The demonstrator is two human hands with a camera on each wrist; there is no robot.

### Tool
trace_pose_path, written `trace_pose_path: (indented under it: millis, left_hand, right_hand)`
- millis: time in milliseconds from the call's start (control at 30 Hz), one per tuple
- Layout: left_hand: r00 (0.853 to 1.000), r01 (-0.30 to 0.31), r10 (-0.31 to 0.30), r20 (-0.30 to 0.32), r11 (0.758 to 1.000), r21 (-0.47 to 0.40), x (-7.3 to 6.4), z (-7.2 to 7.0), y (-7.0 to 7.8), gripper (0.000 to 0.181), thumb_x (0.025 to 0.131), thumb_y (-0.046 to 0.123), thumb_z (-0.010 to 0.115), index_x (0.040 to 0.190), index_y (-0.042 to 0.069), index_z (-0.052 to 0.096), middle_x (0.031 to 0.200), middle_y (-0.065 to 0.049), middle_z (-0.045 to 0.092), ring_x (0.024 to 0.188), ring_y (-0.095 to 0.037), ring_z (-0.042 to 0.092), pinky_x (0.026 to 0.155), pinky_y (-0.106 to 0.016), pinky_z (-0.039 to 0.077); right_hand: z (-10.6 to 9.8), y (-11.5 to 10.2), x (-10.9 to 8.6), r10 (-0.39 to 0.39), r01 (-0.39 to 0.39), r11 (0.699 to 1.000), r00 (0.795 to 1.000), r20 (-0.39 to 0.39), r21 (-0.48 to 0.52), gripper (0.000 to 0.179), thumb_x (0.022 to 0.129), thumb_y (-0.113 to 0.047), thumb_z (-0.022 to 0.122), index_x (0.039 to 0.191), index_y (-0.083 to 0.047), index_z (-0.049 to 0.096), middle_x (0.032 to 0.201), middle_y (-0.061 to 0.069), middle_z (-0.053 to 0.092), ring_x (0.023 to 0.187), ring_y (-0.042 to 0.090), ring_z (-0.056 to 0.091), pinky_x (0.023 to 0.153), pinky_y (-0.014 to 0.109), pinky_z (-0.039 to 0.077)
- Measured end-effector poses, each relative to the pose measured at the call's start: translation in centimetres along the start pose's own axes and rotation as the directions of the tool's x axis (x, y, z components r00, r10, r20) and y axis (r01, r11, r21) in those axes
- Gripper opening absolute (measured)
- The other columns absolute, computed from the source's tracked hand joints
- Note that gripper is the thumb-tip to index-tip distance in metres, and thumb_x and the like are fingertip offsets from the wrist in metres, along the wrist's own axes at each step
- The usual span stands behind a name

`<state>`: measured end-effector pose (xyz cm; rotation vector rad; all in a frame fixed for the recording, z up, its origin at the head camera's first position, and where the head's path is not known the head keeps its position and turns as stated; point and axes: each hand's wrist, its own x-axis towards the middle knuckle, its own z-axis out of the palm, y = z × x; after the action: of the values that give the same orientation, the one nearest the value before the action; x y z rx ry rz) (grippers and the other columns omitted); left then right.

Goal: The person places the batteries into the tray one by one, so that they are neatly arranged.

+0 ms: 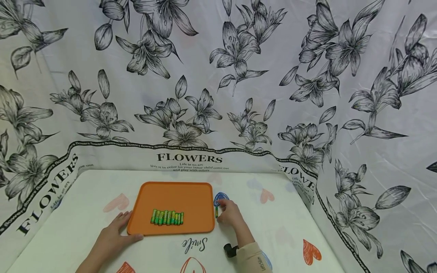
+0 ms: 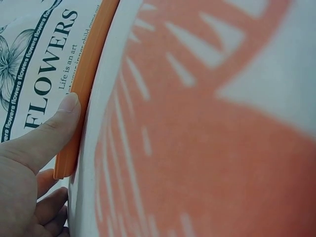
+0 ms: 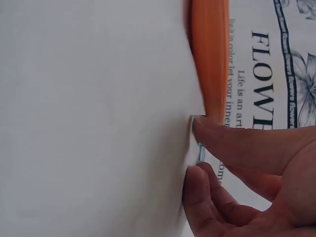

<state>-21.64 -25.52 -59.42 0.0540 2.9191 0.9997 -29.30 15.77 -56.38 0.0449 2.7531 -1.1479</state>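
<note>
An orange tray (image 1: 177, 197) lies on the table, with a row of several green-and-yellow batteries (image 1: 167, 217) side by side on it. My left hand (image 1: 114, 237) is at the tray's near left corner. Its thumb (image 2: 66, 111) lies straight against the near rim, while the fingers reach along the left side. Just beyond the tray's right edge, my right hand (image 1: 230, 216) pinches a slim green battery (image 1: 216, 212) by its ends, between thumb and fingertips. Seen from the right wrist, those fingers mostly hide the battery, low over the white cloth.
A white tablecloth (image 1: 280, 220) printed with hearts and words covers the table. Flower-patterned curtains (image 1: 191, 113) hang behind it and along both sides. A black wrist camera (image 1: 230, 250) sits by the right sleeve (image 1: 254, 258).
</note>
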Motion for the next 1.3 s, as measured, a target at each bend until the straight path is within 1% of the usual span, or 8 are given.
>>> trace_pose_path:
  millis: [233,367,467,600,733,900,1100,1300]
  left_hand:
    - [1.0,0.016,-0.016,0.021,1.0,-0.003,0.0,-0.1,0.1,0.113,0.075,0.066,0.078,0.154,-0.001,0.035,0.157,-0.037,0.026,0.141,-0.059,0.028,0.105,-0.076,0.032]
    - [1.0,0.018,-0.018,0.021,1.0,-0.003,0.0,-0.1,0.1,0.113,0.074,0.066,0.078,0.154,-0.001,0.035,0.157,-0.037,0.026,0.142,-0.059,0.028,0.105,-0.076,0.032]
    - [0.999,0.021,-0.021,0.024,1.0,0.001,0.0,-0.2,0.2,0.114,0.074,0.067,0.078,0.154,-0.001,0.035,0.157,-0.038,0.026,0.141,-0.059,0.028,0.105,-0.076,0.032]
    - [0.999,0.019,-0.019,0.026,1.0,0.008,0.0,-0.3,0.3,0.114,0.074,0.066,0.078,0.154,-0.002,0.035,0.156,-0.038,0.027,0.141,-0.059,0.029,0.105,-0.076,0.032]
    - [0.999,0.025,-0.025,0.038,1.0,0.0,0.0,-0.5,0.5,0.114,0.075,0.066,0.078,0.154,-0.003,0.033,0.157,-0.037,0.025,0.143,-0.058,0.027,0.107,-0.075,0.031]
    - [0.997,0.043,-0.042,0.065,0.999,-0.014,0.0,-0.7,0.7,0.114,0.077,0.066,0.076,0.155,-0.003,0.03,0.158,-0.037,0.022,0.144,-0.058,0.023,0.109,-0.075,0.028]
    - [0.998,0.028,-0.027,0.053,1.0,-0.005,-0.1,-0.7,0.7,0.114,0.076,0.065,0.077,0.155,-0.003,0.031,0.158,-0.037,0.024,0.143,-0.058,0.025,0.108,-0.075,0.03]
    - [0.998,0.035,-0.034,0.061,0.999,-0.011,-0.1,-0.7,0.7,0.113,0.077,0.065,0.077,0.155,-0.003,0.031,0.158,-0.037,0.023,0.144,-0.058,0.024,0.109,-0.075,0.03]
  right_hand:
    - [0.2,-0.1,-0.2,-0.027,0.027,0.998,1.0,0.0,-0.049,0.05,0.069,0.001,0.088,0.116,-0.007,0.074,0.104,0.008,0.069,0.093,0.023,0.06,0.09,0.047,0.057]
    - [0.1,-0.2,-0.4,-0.037,0.036,0.998,0.999,-0.019,-0.049,0.046,0.07,0.0,0.087,0.114,-0.006,0.074,0.101,0.007,0.068,0.09,0.022,0.058,0.086,0.046,0.057]
    - [0.0,-0.1,-0.4,-0.05,0.051,0.999,0.997,-0.065,0.001,0.047,0.07,0.002,0.085,0.114,-0.003,0.072,0.098,0.007,0.068,0.087,0.02,0.06,0.081,0.04,0.058]
    - [-0.1,-0.4,-0.3,-0.085,0.098,0.985,0.992,-0.096,0.14,0.05,0.072,0.004,0.083,0.12,0.002,0.069,0.098,0.007,0.07,0.086,0.016,0.066,0.075,0.033,0.059]
    - [0.2,-1.4,-0.4,-0.108,0.121,0.957,0.992,-0.063,0.265,0.05,0.076,0.002,0.083,0.123,0.002,0.067,0.099,0.007,0.069,0.086,0.015,0.067,0.074,0.03,0.061]
    - [1.3,-3.0,-1.0,-0.111,0.11,0.937,0.994,-0.014,0.332,0.045,0.078,0.002,0.082,0.12,-0.001,0.068,0.098,0.004,0.068,0.085,0.013,0.065,0.075,0.029,0.061]
    - [3.1,-4.4,-1.3,-0.16,0.145,0.932,0.987,0.017,0.332,0.044,0.077,0.003,0.082,0.118,-0.004,0.069,0.095,0.0,0.068,0.082,0.009,0.064,0.075,0.025,0.059]
    - [5.1,-5.1,-1.3,-0.194,0.17,0.944,0.979,0.057,0.283,0.043,0.077,0.0,0.084,0.118,-0.005,0.07,0.093,-0.003,0.067,0.082,0.008,0.063,0.075,0.024,0.058]
